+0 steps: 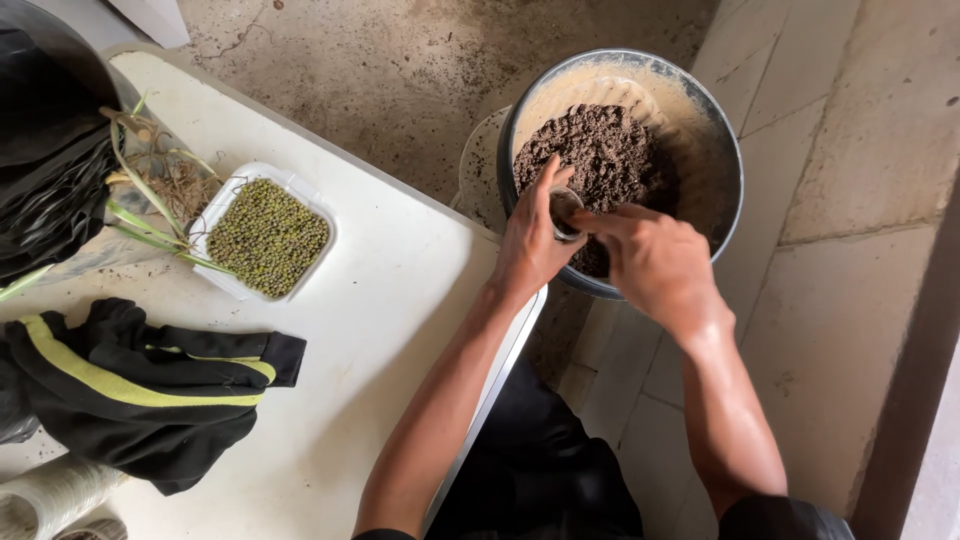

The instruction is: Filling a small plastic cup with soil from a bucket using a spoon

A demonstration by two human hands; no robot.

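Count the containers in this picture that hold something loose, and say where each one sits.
2: a white tray of green beans on the table, and a round tub of soil on the floor. Others may lie hidden.

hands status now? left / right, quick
Left hand: closed around a small cup, held over the soil in the bucket.
Right hand: fingertips at the cup's rim; whether it grips anything cannot be told.

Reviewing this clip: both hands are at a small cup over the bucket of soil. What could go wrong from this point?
1. The left hand holds the small cup by its side while the right hand works at its rim; it might slip into the soil.
2. The bucket sits beside the white table, so soil could spill onto the floor.
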